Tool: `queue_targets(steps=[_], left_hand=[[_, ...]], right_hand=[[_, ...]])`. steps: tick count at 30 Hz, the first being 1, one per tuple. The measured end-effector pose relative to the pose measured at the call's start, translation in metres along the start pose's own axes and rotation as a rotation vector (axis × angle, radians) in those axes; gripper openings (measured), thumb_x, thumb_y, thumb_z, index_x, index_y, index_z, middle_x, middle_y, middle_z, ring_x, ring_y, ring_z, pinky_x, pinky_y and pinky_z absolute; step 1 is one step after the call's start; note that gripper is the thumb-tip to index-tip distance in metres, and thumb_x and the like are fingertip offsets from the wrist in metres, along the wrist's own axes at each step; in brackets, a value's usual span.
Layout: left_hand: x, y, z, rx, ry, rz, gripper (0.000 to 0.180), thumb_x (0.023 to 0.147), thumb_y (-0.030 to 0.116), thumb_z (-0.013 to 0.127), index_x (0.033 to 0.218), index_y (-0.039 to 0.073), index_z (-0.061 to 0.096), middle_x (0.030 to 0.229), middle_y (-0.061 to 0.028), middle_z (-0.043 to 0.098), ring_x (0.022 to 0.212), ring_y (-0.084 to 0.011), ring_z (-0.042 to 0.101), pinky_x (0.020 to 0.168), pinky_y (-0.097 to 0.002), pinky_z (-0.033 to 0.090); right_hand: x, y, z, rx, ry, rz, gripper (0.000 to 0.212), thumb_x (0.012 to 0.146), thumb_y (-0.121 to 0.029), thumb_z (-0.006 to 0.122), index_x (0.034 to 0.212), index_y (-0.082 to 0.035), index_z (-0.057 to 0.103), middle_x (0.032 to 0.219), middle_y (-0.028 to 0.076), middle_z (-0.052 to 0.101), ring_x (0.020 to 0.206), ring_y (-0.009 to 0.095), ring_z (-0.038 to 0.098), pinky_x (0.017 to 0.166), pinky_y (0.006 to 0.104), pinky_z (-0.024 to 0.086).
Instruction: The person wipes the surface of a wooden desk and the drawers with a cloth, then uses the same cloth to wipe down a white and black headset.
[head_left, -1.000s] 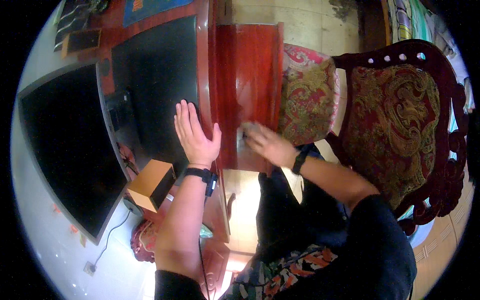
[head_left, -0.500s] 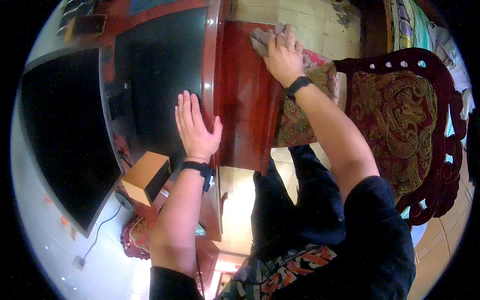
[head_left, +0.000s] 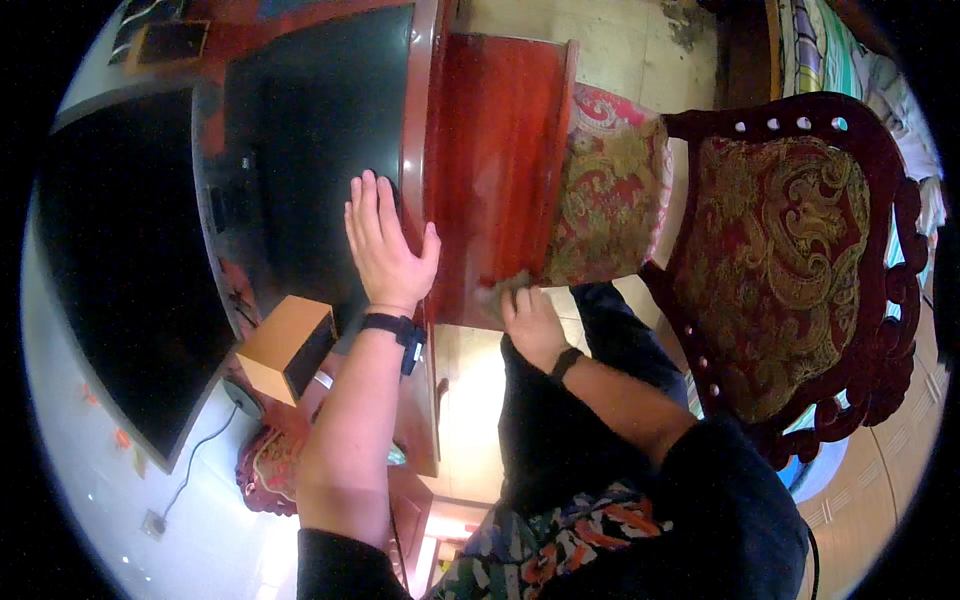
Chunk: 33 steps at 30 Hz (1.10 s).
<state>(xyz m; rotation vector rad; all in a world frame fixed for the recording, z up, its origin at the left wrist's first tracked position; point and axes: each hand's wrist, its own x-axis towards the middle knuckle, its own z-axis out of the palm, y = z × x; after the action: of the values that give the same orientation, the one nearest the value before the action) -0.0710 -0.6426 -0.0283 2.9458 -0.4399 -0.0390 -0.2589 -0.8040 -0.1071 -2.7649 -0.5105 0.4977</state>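
Observation:
My left hand (head_left: 388, 252) lies flat, fingers stretched out, on the dark desk mat (head_left: 310, 120) close to the desk's red-brown edge (head_left: 415, 130). From that edge a reddish wooden pull-out board (head_left: 495, 150) juts toward the chair. At the board's near end, my right hand (head_left: 537, 328) has its fingers closed on a greyish-brown cloth (head_left: 493, 296). The cloth rests on the board's surface, partly covered by my fingers and slightly blurred.
A large dark monitor (head_left: 130, 260) stands at the left, with a small wood-sided speaker (head_left: 285, 350) near my left forearm. To the right is a carved chair with a patterned backrest (head_left: 780, 270); its seat (head_left: 610, 200) sits against the board. Another speaker (head_left: 167, 45) is at the far left.
My right hand has swept the cloth from the board's far end to its near end. My left hand has stayed flat on the mat.

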Motion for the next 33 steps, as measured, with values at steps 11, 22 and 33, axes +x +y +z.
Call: queue_targets(steps=[11,22,33], left_hand=[[0.002,0.001,0.003,-0.007,0.046,0.035,0.076,0.080,0.020,0.070,0.144,-0.001,0.035,0.153,-0.0201,0.032,0.143,-0.0370,0.028,0.117,-0.0508,0.023],[-0.003,-0.004,0.007,0.017,0.045,0.016,0.074,0.080,0.026,0.070,0.142,0.001,0.040,0.152,-0.0196,0.033,0.144,-0.0343,0.027,0.118,-0.0492,0.020],[-0.001,-0.002,0.003,0.008,0.028,0.025,0.077,0.080,0.021,0.071,0.144,-0.001,0.035,0.152,-0.0207,0.032,0.142,-0.0379,0.027,0.117,-0.0519,0.022]], right_hand=[[0.178,0.133,-0.068,0.041,0.460,0.004,0.043,0.078,-0.009,0.056,0.121,-0.001,0.060,0.134,0.016,0.054,0.128,0.036,0.045,0.109,0.0480,0.036],[0.111,0.046,-0.012,0.069,0.280,-0.223,0.047,0.083,-0.011,0.054,0.129,-0.003,0.057,0.131,0.015,0.057,0.132,0.033,0.044,0.117,0.0437,0.029],[0.086,0.027,-0.023,0.334,0.365,-0.333,0.042,0.085,-0.010,0.057,0.127,-0.004,0.057,0.127,0.016,0.059,0.125,0.035,0.051,0.106,0.0456,0.042]])
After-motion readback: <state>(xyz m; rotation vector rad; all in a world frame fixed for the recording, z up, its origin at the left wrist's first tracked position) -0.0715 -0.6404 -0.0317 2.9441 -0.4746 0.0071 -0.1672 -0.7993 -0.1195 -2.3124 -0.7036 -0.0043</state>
